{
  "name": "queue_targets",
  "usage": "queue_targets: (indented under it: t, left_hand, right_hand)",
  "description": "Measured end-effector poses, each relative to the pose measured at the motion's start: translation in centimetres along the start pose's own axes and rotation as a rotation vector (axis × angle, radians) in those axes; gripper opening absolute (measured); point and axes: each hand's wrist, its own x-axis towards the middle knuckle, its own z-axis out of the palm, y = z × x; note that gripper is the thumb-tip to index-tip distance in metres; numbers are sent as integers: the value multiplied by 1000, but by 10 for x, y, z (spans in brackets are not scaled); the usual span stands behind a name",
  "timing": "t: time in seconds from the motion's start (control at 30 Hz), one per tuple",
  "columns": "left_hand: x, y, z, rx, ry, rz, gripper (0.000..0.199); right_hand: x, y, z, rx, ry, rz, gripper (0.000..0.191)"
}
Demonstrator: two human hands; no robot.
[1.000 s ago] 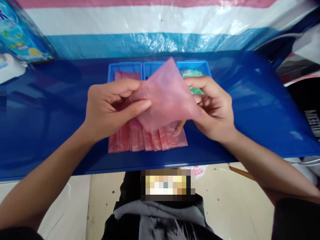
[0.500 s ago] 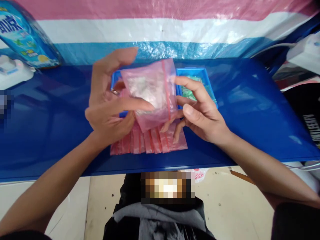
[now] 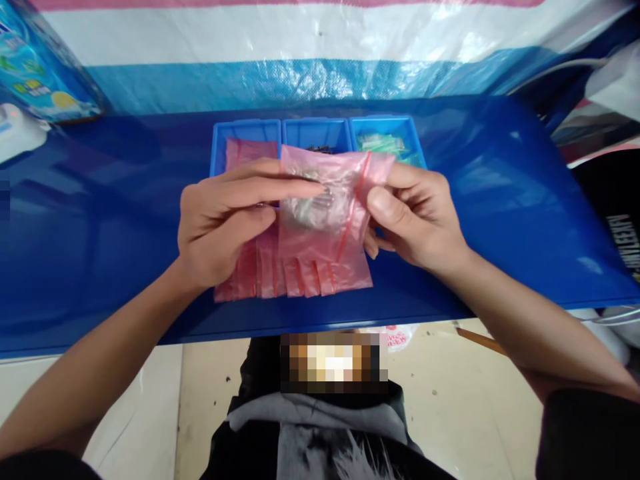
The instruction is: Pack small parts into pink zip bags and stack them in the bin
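A pink zip bag [image 3: 320, 227] with small items inside, some looking like screws, is held up over the table. My right hand [image 3: 417, 217] pinches its red-striped end between thumb and fingers. My left hand [image 3: 227, 220] has its fingers stretched over the bag's left part, with the thumb apart from them. Beneath the bag, several flat pink bags [image 3: 245, 280] overlap in a row near the table's front edge. Behind stand three blue trays: the left tray [image 3: 217, 150] holds pink bags, the middle tray [image 3: 315, 127] dark small parts, the right tray [image 3: 417, 143] green-and-clear packets.
The trays and bags stand on a blue table [image 3: 125, 200]. A blue printed package [image 3: 45, 80] and a white device [image 3: 20, 133] are at the back left. A striped sheet [image 3: 200, 80] hangs behind. At the right are a cable [image 3: 550, 67] and a black item [image 3: 610, 207].
The held bag has moved right and slightly down. My right hand has closed on its striped end, while my left fingers have straightened across it. The view has shifted slightly, uncovering the trays.
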Motion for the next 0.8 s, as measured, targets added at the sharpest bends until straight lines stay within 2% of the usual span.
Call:
queue_targets:
  t: [0.07, 0.13, 0.2, 0.23, 0.27, 0.33, 0.4, 0.5, 0.57, 0.6, 0.67, 0.73, 0.8]
  left_hand:
    - [1, 0, 4, -68, -72, 47, 33]
    - [4, -2, 10, -140, -80, 111, 56]
    - [6, -4, 15, -138, -29, 175, 79]
    - [7, -5, 16, -88, 11, 189, 83]
    - [8, -6, 16, -18, 45, 190, 81]
    - [8, -7, 12, 80, 129, 165, 64]
    - [9, -9, 6, 69, 150, 94, 52]
    - [12, -17, 1, -82, 125, 16, 61]
    - [13, -22, 3, -167, 157, 85, 66]
    - [14, -23, 5, -179, 190, 115, 64]
    - [13, -20, 10, -136, 212, 55, 53]
    - [12, -17, 12, -83, 239, 0, 39]
    - [16, -21, 6, -63, 311, 32, 30]
  right_hand:
    - [0, -1, 4, -17, 5, -19, 19]
    - [0, -2, 8, -9, 43, -47, 20]
    - [0, -1, 11, 25, 100, -85, 22]
    - [1, 0, 12, 43, 126, -102, 22]
    - [1, 1, 12, 58, 146, -115, 21]
    - [1, 3, 11, 78, 140, -116, 18]
    - [1, 4, 9, 92, 103, -98, 14]
    - [0, 3, 8, 86, 54, -89, 11]
    - [0, 1, 9, 63, 92, -111, 10]
    - [0, 0, 10, 52, 128, -126, 10]
    - [0, 0, 13, 32, 188, -141, 11]
    - [0, 2, 14, 16, 170, -127, 11]
    - [1, 4, 14, 12, 117, -103, 10]
